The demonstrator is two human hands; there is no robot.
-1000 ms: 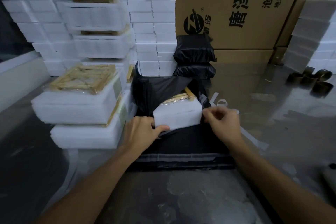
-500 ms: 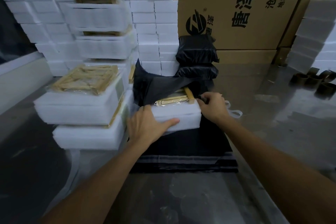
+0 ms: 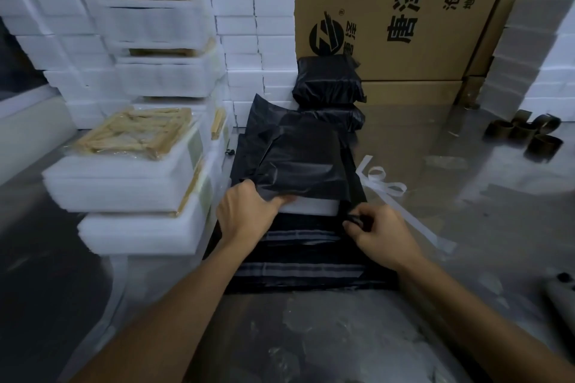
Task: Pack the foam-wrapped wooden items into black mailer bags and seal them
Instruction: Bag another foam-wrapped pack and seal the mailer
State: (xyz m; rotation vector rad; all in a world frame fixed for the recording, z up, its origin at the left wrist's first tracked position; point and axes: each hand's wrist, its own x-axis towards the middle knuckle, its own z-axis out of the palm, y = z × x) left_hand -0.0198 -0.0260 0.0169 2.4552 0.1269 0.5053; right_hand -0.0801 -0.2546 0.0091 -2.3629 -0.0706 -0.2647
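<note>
A black plastic mailer bag (image 3: 303, 162), open and flopped back a second ago, now covers nearly all of the white foam-wrapped wooden item (image 3: 311, 207) at the middle of the grey bench (image 3: 466, 171), leaving only the item's near edge exposed. The left hand (image 3: 245, 211) pinches the bag's mouth at the item's near-left corner, while the right hand (image 3: 378, 228) grips a fold of black film at the near-right corner. With the item almost bagged atop a pile of flat black mailers (image 3: 311, 267), sealing looks next; two sealed black parcels (image 3: 328, 84) sit stacked beyond.
</note>
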